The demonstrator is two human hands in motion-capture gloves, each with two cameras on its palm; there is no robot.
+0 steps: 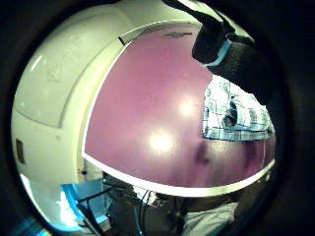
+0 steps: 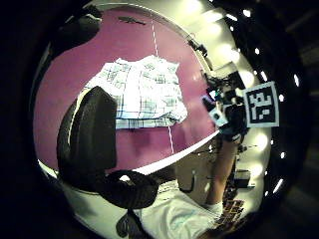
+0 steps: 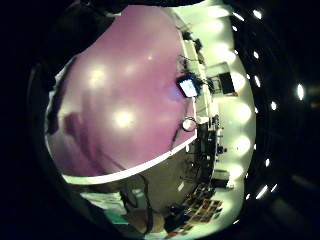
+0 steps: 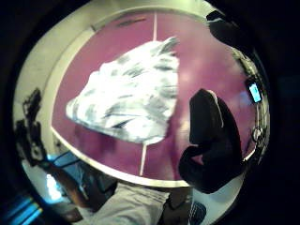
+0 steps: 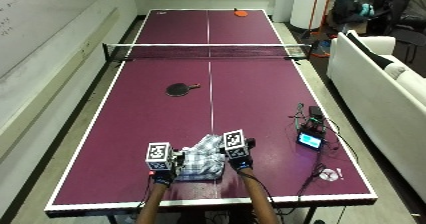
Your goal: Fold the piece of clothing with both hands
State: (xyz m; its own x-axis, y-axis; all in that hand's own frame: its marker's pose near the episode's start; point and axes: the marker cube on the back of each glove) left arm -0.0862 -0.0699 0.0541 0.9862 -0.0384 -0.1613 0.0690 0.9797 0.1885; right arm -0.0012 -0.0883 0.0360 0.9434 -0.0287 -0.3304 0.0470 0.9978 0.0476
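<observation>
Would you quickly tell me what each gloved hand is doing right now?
Left hand: open, beside the plaid clothing, holding nothing.
Right hand: open, beside the clothing, holding nothing.

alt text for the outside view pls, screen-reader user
A person's gloved left hand and right hand hover at either side of a crumpled plaid garment near the close edge of a purple ping-pong table. A black paddle lies mid-table and a small lit device sits right.
</observation>
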